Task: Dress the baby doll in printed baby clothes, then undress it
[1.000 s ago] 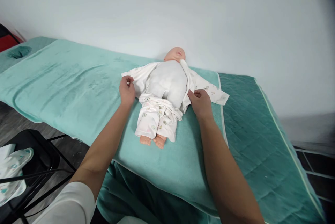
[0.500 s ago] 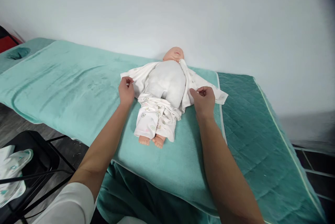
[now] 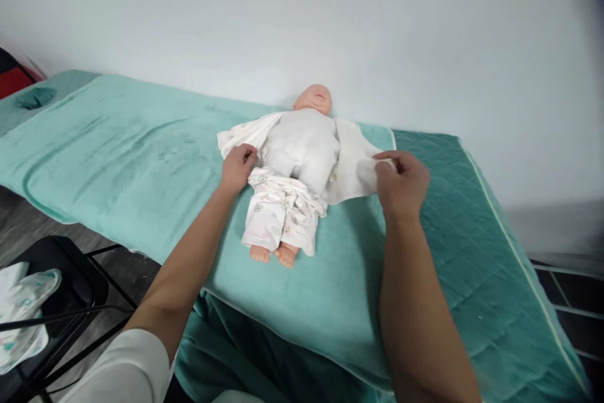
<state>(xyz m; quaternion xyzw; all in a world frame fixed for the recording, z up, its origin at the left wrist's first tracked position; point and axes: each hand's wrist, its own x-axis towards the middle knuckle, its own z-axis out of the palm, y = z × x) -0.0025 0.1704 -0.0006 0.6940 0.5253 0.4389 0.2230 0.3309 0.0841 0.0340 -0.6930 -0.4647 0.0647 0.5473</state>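
A baby doll (image 3: 302,142) lies on its back, its head by the wall and its feet toward me. Its white cloth torso is bare between the spread halves of a printed baby shirt (image 3: 352,161). My right hand (image 3: 403,183) pinches the edge of the front flap on the right, holding it out with its plain inner side up. On the other side, my left hand (image 3: 240,167) has its fingers closed at the shirt's left edge, close to the torso. Printed baby pants (image 3: 267,211) are bunched low around the doll's legs, with both feet showing.
A green padded bed (image 3: 141,158) runs along the white wall, with a quilted darker cover (image 3: 453,233) at its right end. Low on the left stands a black folding chair (image 3: 78,271) holding several diapers (image 3: 28,309).
My right hand has moved outward to the right, turning the shirt flap over so its plain inside shows. My left hand has shifted slightly right, toward the doll's torso.
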